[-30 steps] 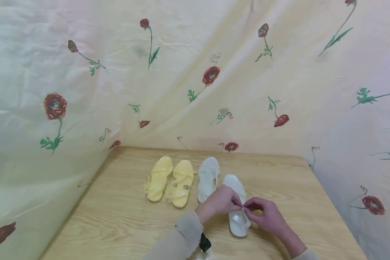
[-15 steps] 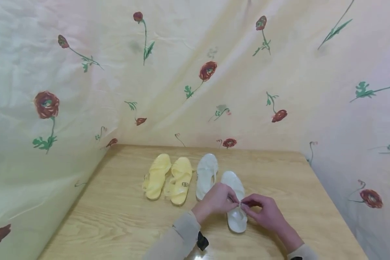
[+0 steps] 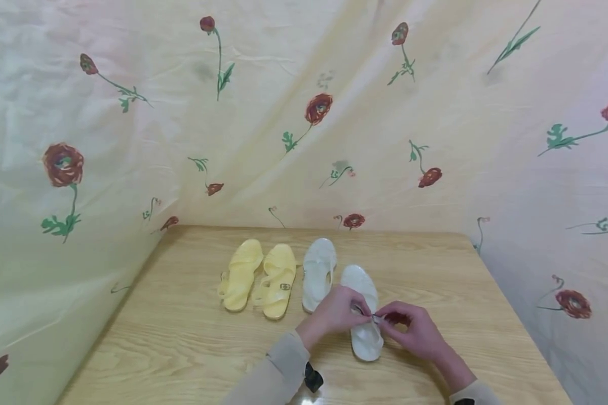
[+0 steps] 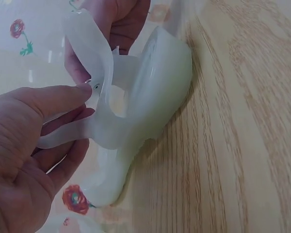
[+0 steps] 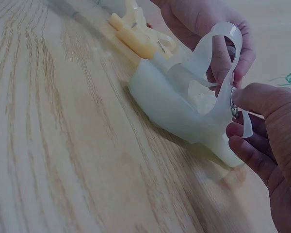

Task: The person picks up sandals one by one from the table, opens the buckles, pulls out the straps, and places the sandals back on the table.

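A white jelly sandal [image 3: 366,343] stands on the wooden table, the rightmost of the row. My left hand [image 3: 331,314] reaches over it and pinches its ankle strap [image 4: 68,133] between thumb and fingers. From the right, my right hand [image 3: 414,332] pinches the strap at a small metal buckle [image 5: 234,101], fingertips almost meeting the left ones. A short strap end [image 5: 247,125] sticks out by the right fingers. The strap's loop arches above the sole in both wrist views. Whether the strap is through the buckle is hidden by the fingers.
The other white sandal [image 3: 318,270] lies just left, partly behind my left hand. Two yellow sandals [image 3: 243,275] lie side by side farther left. Flowered cloth [image 3: 263,124] hangs behind and along both sides of the table [image 3: 182,337].
The head view has shifted slightly, so everything sits a little higher and farther left. Both hands stay at the same strap, with only small finger movements.
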The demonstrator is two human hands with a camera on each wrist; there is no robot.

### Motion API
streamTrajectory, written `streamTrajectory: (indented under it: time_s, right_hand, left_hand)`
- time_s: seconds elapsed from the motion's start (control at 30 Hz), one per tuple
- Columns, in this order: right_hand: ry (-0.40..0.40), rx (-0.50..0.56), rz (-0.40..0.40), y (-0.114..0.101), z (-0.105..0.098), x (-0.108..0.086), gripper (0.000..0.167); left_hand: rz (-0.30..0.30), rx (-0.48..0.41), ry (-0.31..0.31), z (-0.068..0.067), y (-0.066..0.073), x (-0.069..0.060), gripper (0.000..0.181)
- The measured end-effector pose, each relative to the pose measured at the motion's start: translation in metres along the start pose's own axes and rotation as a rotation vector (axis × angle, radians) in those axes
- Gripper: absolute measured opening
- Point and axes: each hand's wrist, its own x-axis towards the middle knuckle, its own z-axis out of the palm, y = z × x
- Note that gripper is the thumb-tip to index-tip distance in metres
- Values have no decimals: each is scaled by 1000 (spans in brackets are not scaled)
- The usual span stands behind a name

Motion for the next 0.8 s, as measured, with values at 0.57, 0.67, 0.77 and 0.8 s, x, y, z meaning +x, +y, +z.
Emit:
streamTrajectory:
  time_s: [0.57,0.67,0.77,0.8]
  right_hand:
    - [-8,-97,79,4,4,12,39]
    - [17,-95,52,7,7,11,43]
    - [51,-85,34,7,9,8,43]
    - [59,-75,37,7,10,7,42]
  left_hand:
    - [-2,19,72,5,2,-2,6]
    - [6,24,78,7,0,-2,6]
    - [-1,-23,94,9,-1,-4,6]
    - [-11,-52,96,10,-2,-5,6]
